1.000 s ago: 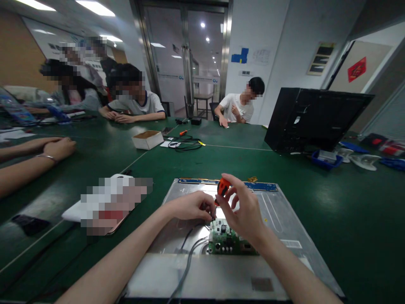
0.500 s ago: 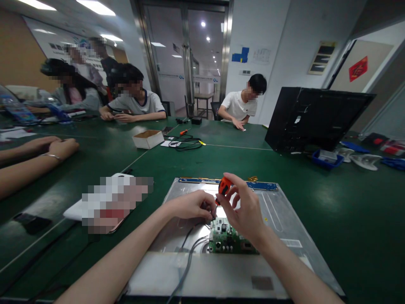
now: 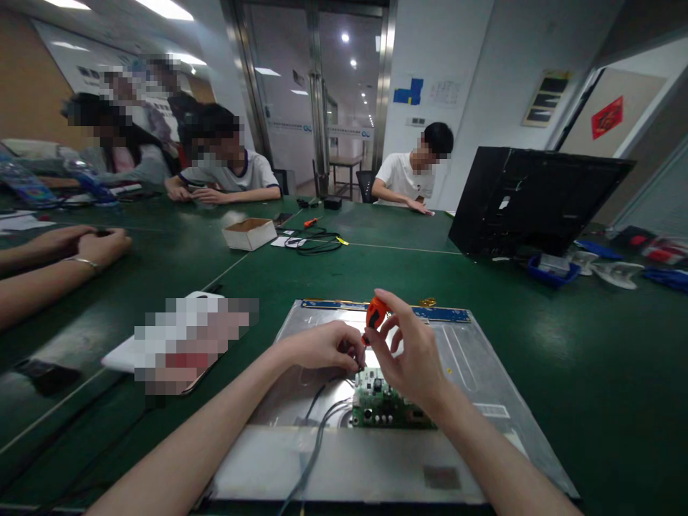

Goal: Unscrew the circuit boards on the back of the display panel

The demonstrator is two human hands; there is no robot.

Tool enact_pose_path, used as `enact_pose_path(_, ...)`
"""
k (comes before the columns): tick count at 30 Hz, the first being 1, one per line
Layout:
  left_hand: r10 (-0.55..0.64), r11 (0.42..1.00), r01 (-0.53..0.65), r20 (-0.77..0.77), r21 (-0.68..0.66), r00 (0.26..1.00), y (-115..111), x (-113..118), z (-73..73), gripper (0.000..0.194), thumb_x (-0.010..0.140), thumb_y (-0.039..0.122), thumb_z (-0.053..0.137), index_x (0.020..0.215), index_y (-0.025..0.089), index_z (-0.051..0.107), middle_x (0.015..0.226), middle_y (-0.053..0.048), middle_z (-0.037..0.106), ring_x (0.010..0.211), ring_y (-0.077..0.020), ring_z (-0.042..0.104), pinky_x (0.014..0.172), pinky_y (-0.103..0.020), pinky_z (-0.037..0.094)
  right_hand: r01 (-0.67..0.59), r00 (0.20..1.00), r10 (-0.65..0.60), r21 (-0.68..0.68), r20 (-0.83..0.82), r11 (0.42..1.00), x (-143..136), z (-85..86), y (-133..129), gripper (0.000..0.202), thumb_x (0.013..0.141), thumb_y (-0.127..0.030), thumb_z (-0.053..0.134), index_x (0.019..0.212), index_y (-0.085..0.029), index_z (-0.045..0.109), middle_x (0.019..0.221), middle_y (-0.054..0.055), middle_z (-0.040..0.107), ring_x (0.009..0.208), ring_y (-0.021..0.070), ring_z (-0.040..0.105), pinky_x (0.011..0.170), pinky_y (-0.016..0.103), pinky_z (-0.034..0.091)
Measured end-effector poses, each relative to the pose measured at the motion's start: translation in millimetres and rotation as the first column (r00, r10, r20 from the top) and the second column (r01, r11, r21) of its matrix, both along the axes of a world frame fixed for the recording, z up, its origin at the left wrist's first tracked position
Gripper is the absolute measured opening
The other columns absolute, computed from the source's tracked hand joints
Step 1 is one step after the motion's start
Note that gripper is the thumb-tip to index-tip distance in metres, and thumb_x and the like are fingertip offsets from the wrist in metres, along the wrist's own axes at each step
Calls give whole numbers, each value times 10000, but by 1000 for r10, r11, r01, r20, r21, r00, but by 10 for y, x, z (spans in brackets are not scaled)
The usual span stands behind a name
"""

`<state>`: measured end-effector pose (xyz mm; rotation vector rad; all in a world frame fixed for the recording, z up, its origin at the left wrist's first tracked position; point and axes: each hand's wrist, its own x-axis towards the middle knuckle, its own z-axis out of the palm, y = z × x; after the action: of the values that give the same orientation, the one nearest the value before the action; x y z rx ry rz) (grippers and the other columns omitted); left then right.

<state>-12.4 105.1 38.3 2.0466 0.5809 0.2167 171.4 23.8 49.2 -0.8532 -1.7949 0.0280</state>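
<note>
An orange-and-black screwdriver (image 3: 376, 312) stands nearly upright in my right hand (image 3: 413, 347), its handle between thumb and fingertips. The tip points down at the upper left corner of a green circuit board (image 3: 376, 412). Close against the lower shaft is my left hand (image 3: 336, 345), its fingers pinched together; what lies between them is too small to make out. Both hands are over a flat metal display panel (image 3: 456, 459) with a blue strip (image 3: 451, 315) along its far edge. Grey cables (image 3: 317, 459) run from the board's left side toward me.
Left of the panel lies a white and pink pixelated item (image 3: 183, 344). Farther off are an open box (image 3: 250, 234), a black cable (image 3: 322, 247) and another orange screwdriver (image 3: 310, 223). A black monitor (image 3: 537, 204) and blue tray (image 3: 553, 271) stand right. Another person's hands (image 3: 97, 247) rest at left.
My hands and the screwdriver hold nearly the same place over the board. The view has shifted slightly. Across the table, a person's hand has moved a little to the right.
</note>
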Motion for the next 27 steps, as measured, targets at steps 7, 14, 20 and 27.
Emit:
enact_pose_path(7,3,1000,-3,-6,-8,1000,-3,3,10,31,727,142,716,727,166,697,634,45,574,615,-122,500,612,-237,379,4,1000,-4,9,-20,1000,-16,-28,17,434,961,-236,538,1375,-268,410,960,25,657,591,104,589,454,213,445)
enact_pose_path(14,8,1000,-8,-1,-20,1000,-4,0,3,28,740,177,723,749,169,698,657,40,604,630,-128,521,637,-245,404,0,1000,0,14,-30,1000,-6,-35,18,427,967,-225,534,1374,-266,408,957,27,654,602,106,592,458,209,450)
enact_pose_path(20,6,1000,-6,0,-20,1000,15,-13,-31,53,757,196,744,767,165,703,673,34,616,637,-132,531,649,-256,403,-4,999,4,24,-33,1000,0,-31,17,441,962,-207,532,1381,-262,403,946,25,654,610,111,596,463,213,454)
enact_pose_path(27,3,1000,-3,7,-9,1000,8,-7,-17,31,749,146,711,757,172,724,669,33,615,629,-126,513,606,-238,380,6,1000,-6,11,-22,1000,-4,-38,25,433,970,-225,529,1383,-269,404,960,29,650,610,112,591,457,215,454)
